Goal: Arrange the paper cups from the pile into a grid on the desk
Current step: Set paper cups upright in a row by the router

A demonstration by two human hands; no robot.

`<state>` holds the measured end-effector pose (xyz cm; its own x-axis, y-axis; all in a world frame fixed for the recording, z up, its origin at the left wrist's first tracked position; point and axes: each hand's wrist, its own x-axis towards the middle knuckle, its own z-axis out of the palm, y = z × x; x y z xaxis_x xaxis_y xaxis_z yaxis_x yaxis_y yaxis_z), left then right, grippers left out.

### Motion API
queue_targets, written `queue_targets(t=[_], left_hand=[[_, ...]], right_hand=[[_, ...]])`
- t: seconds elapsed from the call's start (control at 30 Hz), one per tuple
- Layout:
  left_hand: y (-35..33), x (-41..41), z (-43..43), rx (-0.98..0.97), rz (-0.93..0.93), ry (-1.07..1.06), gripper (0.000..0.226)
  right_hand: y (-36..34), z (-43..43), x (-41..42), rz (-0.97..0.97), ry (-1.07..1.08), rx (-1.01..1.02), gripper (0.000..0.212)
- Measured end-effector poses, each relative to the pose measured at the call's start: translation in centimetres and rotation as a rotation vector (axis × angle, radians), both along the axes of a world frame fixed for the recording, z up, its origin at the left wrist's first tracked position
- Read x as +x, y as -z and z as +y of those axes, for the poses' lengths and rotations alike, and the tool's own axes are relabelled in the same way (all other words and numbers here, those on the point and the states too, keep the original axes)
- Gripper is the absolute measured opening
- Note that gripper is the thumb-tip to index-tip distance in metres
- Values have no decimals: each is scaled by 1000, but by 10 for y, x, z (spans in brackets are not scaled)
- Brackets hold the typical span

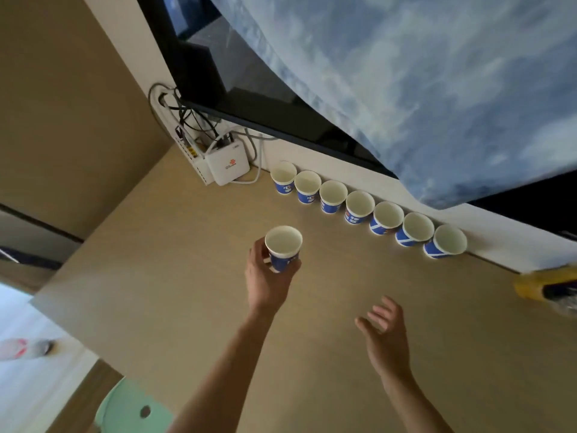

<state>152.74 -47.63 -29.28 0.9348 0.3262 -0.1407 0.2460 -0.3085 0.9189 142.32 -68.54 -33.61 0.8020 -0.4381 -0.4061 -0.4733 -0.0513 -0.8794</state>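
Though empty, right fingers [377, 317] spread; left fingers [260, 251] round paper cup [283, 243].

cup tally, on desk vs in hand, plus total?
Paper cups standing in a row on the desk: 7
Paper cup held in the left hand: 1
Total: 8

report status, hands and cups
Left hand grips one paper cup; right hand open, empty. Row of seven cups along the wall. Nothing between cup and row.
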Motion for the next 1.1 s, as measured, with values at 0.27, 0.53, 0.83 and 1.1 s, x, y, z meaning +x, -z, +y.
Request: queue_targets(t=[0.27, 0.53, 0.83, 1.1], left_hand=[[41, 101, 36, 89, -6, 11, 62], [80, 155, 40, 70, 30, 61, 67], [102, 183, 31, 79, -13, 103, 66], [102, 185, 34, 131, -95, 119, 67]], right_hand=[[-17, 43, 30, -29, -18, 19, 61], [-15, 58, 50, -8, -23, 23, 58], [-9, 49, 69, 40, -32, -39, 58], [-7, 56, 92, 54, -63, -25, 59]])
